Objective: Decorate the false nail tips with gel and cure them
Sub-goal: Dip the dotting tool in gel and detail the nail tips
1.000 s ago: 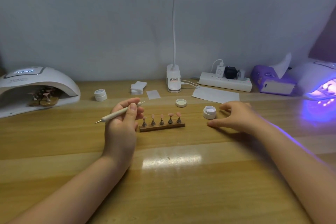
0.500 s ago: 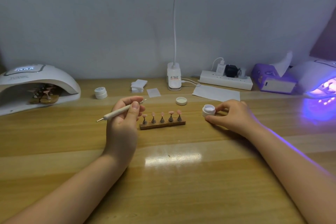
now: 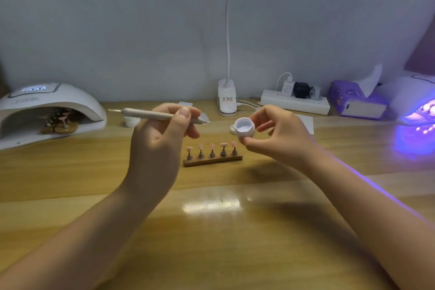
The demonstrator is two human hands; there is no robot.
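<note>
Both hands are raised over a glossy wooden table (image 3: 211, 231). Left hand (image 3: 157, 148): fingers curled round a slim, pale dotting tool (image 3: 162, 115) held nearly level, a fine metal tip at each end. Right hand (image 3: 280, 136): thumb and fingertips pinching a small, round, white gel pot (image 3: 244, 127), uncapped and tilted toward the viewer; its contents read as pale and smooth, colour uncertain under the violet light.

On the table below and between the hands: a narrow dark wooden strip (image 3: 213, 162) carrying five small conical metal stands, each topped by a pink false nail tip (image 3: 223, 145).

Far left: a white domed curing lamp (image 3: 49, 103), display lit but blurred; a second set of tips on stands sits inside, partly in shadow. A white lid (image 3: 232, 128) lies behind the pot, mostly hidden by it; another white jar (image 3: 131, 122) is largely covered by the left hand. Far right: a second lamp (image 3: 416, 101), cut off by the frame edge, casting violet light. Along the rear wall: a clip-on lamp base (image 3: 227, 101), a power strip (image 3: 295, 102), a purple tissue box (image 3: 357, 101).
</note>
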